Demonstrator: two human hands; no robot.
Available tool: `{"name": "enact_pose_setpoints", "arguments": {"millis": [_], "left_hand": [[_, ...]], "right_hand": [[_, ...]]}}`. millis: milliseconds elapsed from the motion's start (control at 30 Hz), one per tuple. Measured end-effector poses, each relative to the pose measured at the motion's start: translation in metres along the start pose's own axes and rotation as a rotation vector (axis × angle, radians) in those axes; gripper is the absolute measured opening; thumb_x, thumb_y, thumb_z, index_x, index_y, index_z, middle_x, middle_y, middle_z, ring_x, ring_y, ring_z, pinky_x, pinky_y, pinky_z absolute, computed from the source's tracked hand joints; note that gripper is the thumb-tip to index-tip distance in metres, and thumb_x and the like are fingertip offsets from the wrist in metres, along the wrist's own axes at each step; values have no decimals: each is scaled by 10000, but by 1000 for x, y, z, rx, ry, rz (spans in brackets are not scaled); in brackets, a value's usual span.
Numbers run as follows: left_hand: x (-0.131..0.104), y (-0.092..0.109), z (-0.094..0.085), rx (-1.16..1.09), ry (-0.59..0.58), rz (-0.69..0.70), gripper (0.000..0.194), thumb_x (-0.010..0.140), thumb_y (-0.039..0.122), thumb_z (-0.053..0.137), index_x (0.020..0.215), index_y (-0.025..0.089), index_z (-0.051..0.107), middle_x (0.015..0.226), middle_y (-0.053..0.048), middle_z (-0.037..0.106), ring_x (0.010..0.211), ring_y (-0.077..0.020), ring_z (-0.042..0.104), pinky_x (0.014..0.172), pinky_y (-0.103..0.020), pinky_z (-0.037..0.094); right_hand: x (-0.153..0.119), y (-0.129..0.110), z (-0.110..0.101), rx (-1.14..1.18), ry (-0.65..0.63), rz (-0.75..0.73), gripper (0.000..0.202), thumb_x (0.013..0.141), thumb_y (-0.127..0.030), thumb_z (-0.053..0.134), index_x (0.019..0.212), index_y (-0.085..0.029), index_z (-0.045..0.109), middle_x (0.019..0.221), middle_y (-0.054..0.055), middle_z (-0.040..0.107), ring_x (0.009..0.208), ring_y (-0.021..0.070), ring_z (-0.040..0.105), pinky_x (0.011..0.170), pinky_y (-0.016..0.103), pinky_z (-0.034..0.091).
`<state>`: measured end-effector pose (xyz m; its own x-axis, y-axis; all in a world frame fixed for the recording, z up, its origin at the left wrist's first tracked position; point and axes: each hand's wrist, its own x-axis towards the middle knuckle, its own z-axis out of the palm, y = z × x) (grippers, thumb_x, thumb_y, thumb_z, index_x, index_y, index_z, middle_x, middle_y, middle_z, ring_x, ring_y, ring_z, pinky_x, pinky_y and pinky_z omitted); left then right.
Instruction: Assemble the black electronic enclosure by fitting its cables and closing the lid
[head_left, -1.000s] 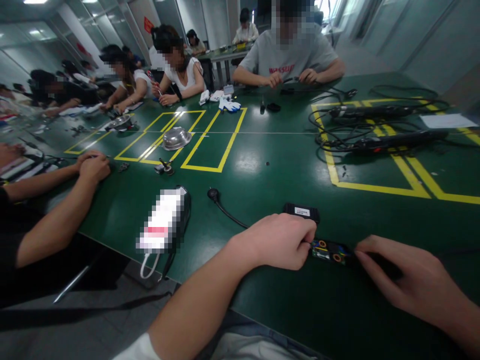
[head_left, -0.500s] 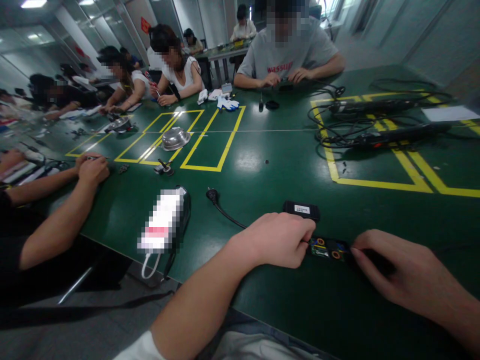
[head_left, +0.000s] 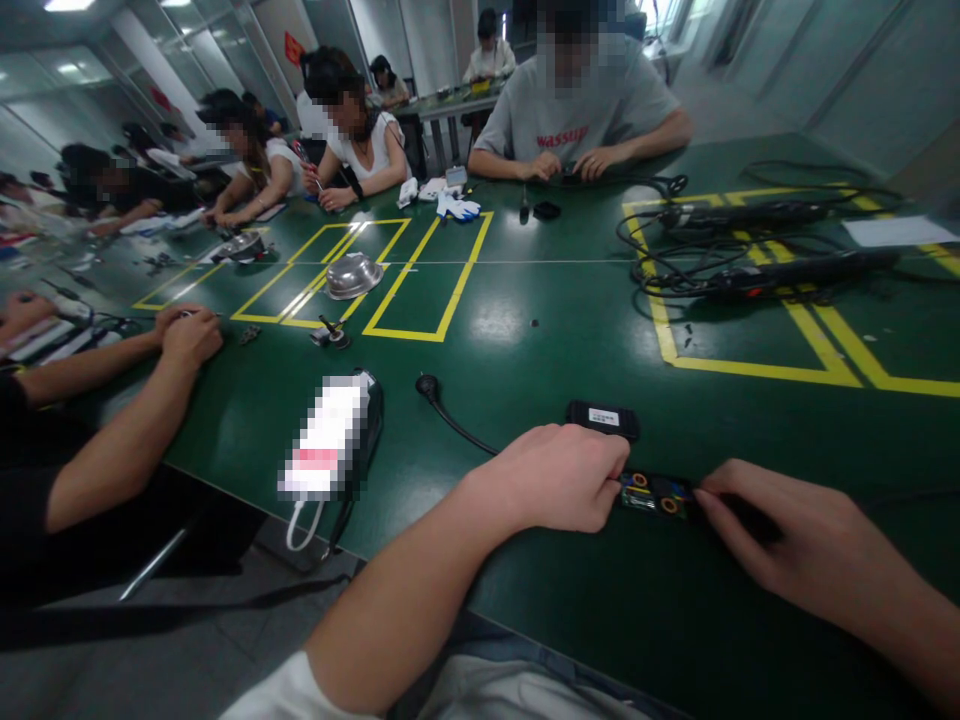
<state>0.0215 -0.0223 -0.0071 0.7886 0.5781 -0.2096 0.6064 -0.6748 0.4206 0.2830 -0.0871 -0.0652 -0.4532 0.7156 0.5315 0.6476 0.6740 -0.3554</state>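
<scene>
A small dark case with a circuit board inside, showing two copper-coloured rings, lies between my hands near the table's front edge. My left hand is closed on its left end, fingers curled under and partly hidden. At the right end, my right hand pinches the case between thumb and fingertips. Just behind my left hand sits a black cover with a white label. A black cable with a plug runs toward my left wrist and disappears behind it.
A phone-like device with a white cable stands left of my forearm. Farther off are a metal bowl, a small metal part, gloves and black tools with cables. Another person's hands rest at left.
The circuit board and my right hand have shifted very slightly left. My left hand keeps its hold. Across the table, a person's hands have moved a little around a small dark object.
</scene>
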Motion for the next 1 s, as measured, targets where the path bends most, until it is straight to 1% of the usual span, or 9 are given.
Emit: {"name": "enact_pose_setpoints", "arguments": {"millis": [67,133,200,400,500,633,767,867,1000], "left_hand": [[1,-2,0,-40,-7,-17,71,1068,264,639,1047,216,687,1043,-63,808,956,-255,771,748,-341,534],[2,-5,1,-76,-8,-30,79,1068,285,666,1038,218,694,1001,-53,804,927,-243,768,718,-324,506],[3,-8,2,-89,-4,-28,91,1065,299,693,1020,220,695,976,-41,803,913,-233,768,699,-314,483],[3,-12,1,-72,13,18,119,1054,267,721,944,230,692,1037,-19,813,984,-224,762,734,-315,462],[2,-11,1,-22,34,43,139,1060,271,685,929,227,692,1038,-27,811,978,-229,756,723,-319,458],[2,-7,1,54,59,55,123,1029,263,668,914,224,688,1028,-40,806,973,-244,747,719,-333,478],[2,-5,2,64,77,46,73,1026,269,662,973,220,677,1091,-49,812,1010,-251,746,747,-345,498],[2,-6,1,31,57,28,54,1022,276,666,1005,225,661,1065,-42,806,964,-246,742,712,-344,470],[1,-9,-2,-98,13,56,80,988,169,646,939,231,632,935,3,759,842,-186,693,671,-307,418]], "right_hand": [[-5,-1,2,10,-24,54,251,1105,-321,594,866,-260,643,667,-28,652,465,136,613,443,252,473],[-11,-2,4,-5,-54,164,274,1129,-346,567,883,-254,643,710,-5,663,529,162,632,511,293,489],[-15,-2,6,-9,-64,203,293,1140,-352,551,879,-251,635,731,6,656,563,174,625,553,321,479],[-17,8,10,-54,-28,66,270,1112,-307,576,851,-252,619,732,12,607,585,178,567,544,321,431],[-16,8,10,-65,-40,62,262,1121,-312,557,876,-250,625,762,30,622,622,190,577,564,330,431],[-13,-1,8,-89,-58,150,285,1148,-313,493,902,-242,620,796,45,620,690,208,583,621,354,435],[-11,-3,4,-73,-96,198,351,1162,-362,467,882,-241,641,799,54,624,706,223,576,637,373,445],[-10,-2,2,-16,-107,211,396,1160,-425,465,858,-256,656,793,58,636,730,247,593,661,393,467],[-12,6,1,53,-113,228,379,1142,-445,504,842,-273,659,806,58,651,734,256,609,659,397,484]]}}
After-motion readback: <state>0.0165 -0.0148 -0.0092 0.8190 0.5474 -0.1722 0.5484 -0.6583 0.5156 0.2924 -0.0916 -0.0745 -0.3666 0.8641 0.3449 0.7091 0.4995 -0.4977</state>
